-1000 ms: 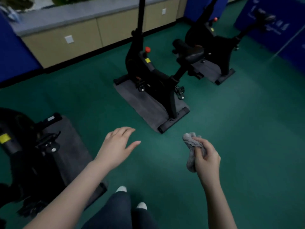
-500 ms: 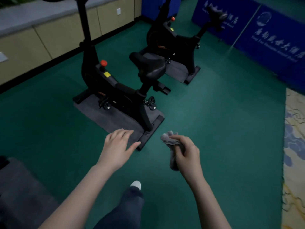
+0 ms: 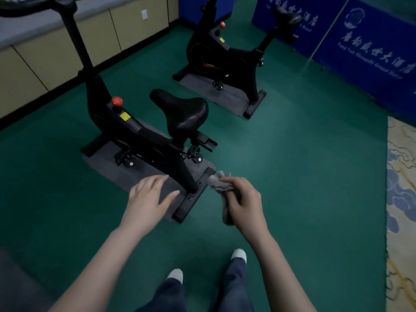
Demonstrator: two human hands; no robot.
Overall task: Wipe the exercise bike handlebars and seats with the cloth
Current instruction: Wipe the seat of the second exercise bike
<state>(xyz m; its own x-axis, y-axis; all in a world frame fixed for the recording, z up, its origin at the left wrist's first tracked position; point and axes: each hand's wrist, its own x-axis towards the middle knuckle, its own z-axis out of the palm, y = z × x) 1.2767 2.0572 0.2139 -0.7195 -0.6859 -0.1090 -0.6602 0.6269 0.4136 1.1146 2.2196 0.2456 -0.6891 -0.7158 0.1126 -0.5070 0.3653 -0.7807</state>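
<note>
Bike (image 3: 144,131) closer now, walker closing in. Right hand (image 3: 244,200) grips bunched cloth (image 3: 219,185), held in air near bike's rear base. Left hand (image 3: 147,199) empty, fingers spread. Seat (image 3: 182,110) just ahead, unwiped; likely next target.

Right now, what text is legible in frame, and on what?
Right banner: large white Chinese characters, roughly "君豹盛世大酒店", blurred, so uncertain; Latin line beneath ends "Grand Hotel", the rest unclear.
Left banner: same layout, ends "Hotel", the rest cropped.
Far bike: small orange frame logo, too small.
Near bike: yellow sticker, unreadable.
</note>
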